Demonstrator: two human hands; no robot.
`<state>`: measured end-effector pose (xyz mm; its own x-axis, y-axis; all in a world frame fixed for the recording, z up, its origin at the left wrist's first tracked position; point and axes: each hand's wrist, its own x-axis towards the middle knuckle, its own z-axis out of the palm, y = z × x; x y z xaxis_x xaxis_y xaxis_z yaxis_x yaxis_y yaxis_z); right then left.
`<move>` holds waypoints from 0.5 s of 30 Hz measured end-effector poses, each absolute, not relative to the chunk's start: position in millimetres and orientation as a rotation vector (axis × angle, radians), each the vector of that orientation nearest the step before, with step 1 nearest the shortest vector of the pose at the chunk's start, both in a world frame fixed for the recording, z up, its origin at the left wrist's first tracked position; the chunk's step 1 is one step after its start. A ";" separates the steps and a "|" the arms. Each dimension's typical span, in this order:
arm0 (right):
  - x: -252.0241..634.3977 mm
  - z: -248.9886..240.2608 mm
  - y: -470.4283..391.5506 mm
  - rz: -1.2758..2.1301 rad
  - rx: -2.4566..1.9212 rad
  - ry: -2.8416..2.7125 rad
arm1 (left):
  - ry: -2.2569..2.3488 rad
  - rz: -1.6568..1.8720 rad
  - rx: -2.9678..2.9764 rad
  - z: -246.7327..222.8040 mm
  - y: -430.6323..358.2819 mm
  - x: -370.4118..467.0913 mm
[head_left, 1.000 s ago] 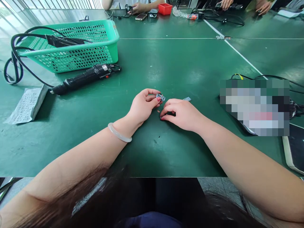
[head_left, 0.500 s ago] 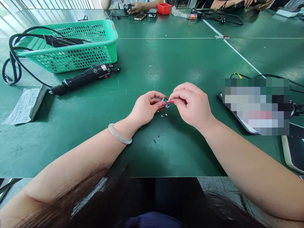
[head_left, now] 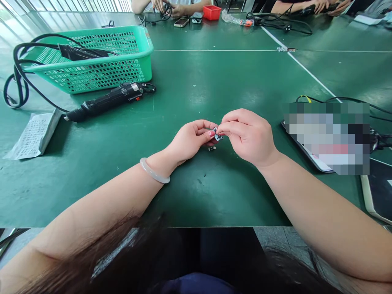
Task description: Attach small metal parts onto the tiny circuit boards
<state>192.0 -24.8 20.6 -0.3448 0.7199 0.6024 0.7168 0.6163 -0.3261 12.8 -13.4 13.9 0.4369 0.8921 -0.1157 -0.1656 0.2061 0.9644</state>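
Between thumb and fingers, my left hand (head_left: 191, 141) pinches a small grey-and-black part with metallic bits (head_left: 217, 135); its exact kind is too small to make out. My right hand (head_left: 251, 136) meets it from the other side, fingertips pinched together against the part's upper edge. Whether those fingertips also hold something tiny is hidden. Just below the hands, a small dark rectangular piece with a light end (head_left: 212, 148) lies on the green table (head_left: 196, 196). A pale bangle (head_left: 154, 171) circles my left wrist.
A black electric screwdriver (head_left: 107, 102) lies before a green basket (head_left: 92, 75) holding cables. Left of it sits a paper-covered block (head_left: 38, 134). A dark tray-like object (head_left: 306, 151), partly blurred out, is at right. Across the table are other people's hands (head_left: 177, 9) and a red box (head_left: 212, 12).
My right hand has rolled over the small part, its fingers now covering more of it. The part has tilted and shifted slightly down and right. My left hand keeps its pinch.
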 end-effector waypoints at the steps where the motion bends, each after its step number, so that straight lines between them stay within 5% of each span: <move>1: 192.2 20.5 -24.9 0.003 -1.114 -2.099 | 0.806 0.861 1.108 13.4 -13.0 12.5; 15: 193.7 19.4 -26.6 0.052 -1.123 -1.992 | 0.829 0.904 1.032 15.5 -11.4 12.8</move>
<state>193.7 -26.6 19.4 -0.2576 0.7255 0.6382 0.6914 0.5998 -0.4028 12.8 -11.4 15.5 0.3959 0.9072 -0.1422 -0.2201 0.2441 0.9445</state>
